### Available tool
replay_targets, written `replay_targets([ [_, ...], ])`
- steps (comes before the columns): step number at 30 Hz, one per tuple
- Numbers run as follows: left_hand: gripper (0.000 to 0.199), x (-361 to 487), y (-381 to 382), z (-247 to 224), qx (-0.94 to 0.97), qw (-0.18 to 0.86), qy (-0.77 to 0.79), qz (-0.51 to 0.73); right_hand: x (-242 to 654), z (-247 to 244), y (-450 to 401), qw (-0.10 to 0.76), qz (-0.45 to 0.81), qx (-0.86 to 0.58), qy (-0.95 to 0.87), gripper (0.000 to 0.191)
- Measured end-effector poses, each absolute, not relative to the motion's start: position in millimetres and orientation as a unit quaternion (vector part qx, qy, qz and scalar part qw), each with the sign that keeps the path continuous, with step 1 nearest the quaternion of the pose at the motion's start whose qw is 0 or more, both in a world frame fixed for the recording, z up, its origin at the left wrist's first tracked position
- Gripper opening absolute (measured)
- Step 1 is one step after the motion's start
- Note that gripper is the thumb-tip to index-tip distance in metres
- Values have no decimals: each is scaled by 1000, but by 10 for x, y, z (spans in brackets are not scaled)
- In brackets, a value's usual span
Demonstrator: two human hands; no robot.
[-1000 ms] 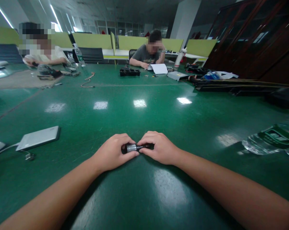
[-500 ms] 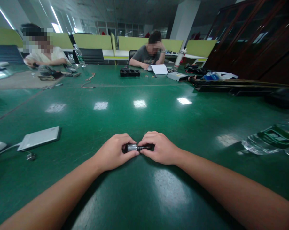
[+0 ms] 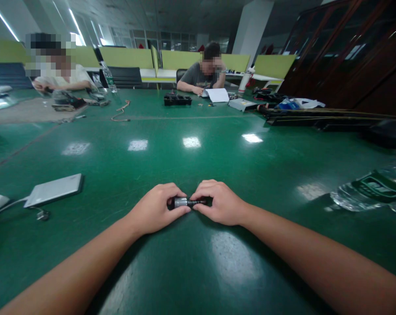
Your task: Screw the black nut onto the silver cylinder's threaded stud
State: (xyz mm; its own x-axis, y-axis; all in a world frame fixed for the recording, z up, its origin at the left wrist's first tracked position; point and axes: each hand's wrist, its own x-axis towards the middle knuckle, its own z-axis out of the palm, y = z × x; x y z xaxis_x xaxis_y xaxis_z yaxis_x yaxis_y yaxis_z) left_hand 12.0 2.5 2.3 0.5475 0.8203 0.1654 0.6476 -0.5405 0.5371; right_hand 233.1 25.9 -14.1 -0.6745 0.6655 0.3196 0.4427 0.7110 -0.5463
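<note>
Between my two hands, just above the green tabletop or on it, lies a small part with a silver cylinder (image 3: 181, 201) and a thin dark ridged shaft (image 3: 193, 202) running out to the right. My left hand (image 3: 160, 205) grips the cylinder end, thumb on the near side and fingers on the far side; its left end is partly hidden in the palm. Thumb and fingers of my right hand (image 3: 217, 203) close round the shaft, whose right end points into that palm. The fingertips of both hands nearly meet.
On the green table (image 3: 171, 162), a white flat device (image 3: 55, 190) with a cable lies left. A plastic water bottle (image 3: 378, 186) lies right. Farther back are a black tray (image 3: 177, 99), a cord (image 3: 121, 111), papers (image 3: 218, 95) and dark long panels (image 3: 316, 117). Two people sit across.
My right hand has shifted very slightly to the right, and a little more of the ridged shaft shows between the hands. My left hand holds its place.
</note>
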Motion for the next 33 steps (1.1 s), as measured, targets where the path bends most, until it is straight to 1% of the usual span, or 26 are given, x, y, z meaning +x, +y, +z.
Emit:
replay_targets([
  [33, 18, 129, 17, 35, 849, 222, 429, 213, 2363, -128, 298, 247, 234, -323, -883, 13],
])
